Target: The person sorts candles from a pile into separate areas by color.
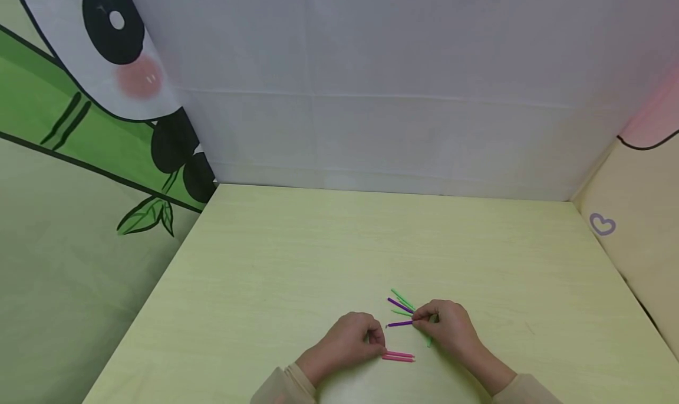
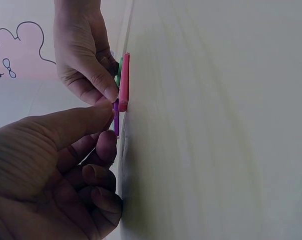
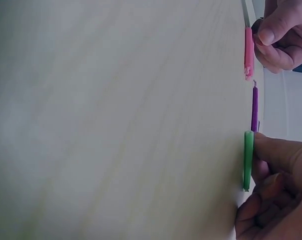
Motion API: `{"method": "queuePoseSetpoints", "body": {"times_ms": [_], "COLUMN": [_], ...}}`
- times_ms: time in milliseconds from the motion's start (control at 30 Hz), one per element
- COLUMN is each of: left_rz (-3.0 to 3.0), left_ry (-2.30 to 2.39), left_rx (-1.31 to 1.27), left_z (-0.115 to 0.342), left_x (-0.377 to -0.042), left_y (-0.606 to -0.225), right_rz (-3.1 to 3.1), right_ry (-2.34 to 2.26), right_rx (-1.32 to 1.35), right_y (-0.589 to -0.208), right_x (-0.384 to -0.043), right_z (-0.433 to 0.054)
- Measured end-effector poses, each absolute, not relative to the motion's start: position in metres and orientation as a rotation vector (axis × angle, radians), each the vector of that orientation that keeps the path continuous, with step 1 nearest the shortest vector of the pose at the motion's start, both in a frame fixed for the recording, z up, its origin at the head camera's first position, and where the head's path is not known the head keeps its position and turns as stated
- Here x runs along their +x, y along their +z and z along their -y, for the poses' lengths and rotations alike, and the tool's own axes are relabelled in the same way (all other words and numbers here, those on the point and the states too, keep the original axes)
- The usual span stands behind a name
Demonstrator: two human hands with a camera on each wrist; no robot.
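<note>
Two pink candles (image 1: 398, 360) lie side by side on the table. My left hand (image 1: 350, 339) pinches the left end of one between thumb and forefinger; in the left wrist view a pink candle (image 2: 124, 82) shows just past the thumb. To the right, my right hand (image 1: 448, 327) pinches the near end of a purple candle (image 1: 400, 323), its wick pointing left. Another purple candle (image 1: 399, 305) and several green candles (image 1: 402, 298) fan out beyond those fingertips. One green candle (image 3: 248, 161) lies in front of the right thumb.
The pale wooden tabletop (image 1: 297, 245) stretches back to a white cloth wall (image 1: 371, 97). Printed side panels flank it, a green one (image 1: 79, 262) on the left and a cream one (image 1: 636, 215) on the right.
</note>
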State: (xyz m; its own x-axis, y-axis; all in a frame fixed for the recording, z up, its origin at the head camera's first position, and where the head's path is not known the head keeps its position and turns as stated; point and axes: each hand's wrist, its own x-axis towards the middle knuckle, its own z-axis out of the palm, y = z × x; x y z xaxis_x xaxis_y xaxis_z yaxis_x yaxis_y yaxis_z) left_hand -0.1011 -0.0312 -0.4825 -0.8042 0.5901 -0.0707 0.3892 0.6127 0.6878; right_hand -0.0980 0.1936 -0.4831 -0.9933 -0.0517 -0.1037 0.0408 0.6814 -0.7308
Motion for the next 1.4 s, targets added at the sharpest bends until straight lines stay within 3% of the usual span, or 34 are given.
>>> {"method": "queuePoseSetpoints", "body": {"times_ms": [1400], "left_rz": [-2.458], "left_ry": [1.216], "left_rx": [0.739], "left_z": [0.042], "left_x": [-0.11], "left_y": [-0.482], "right_rz": [-2.785], "right_ry": [-1.187], "right_rx": [-0.018], "right_y": [-0.483], "right_x": [-0.092], "right_z": [-0.189]}}
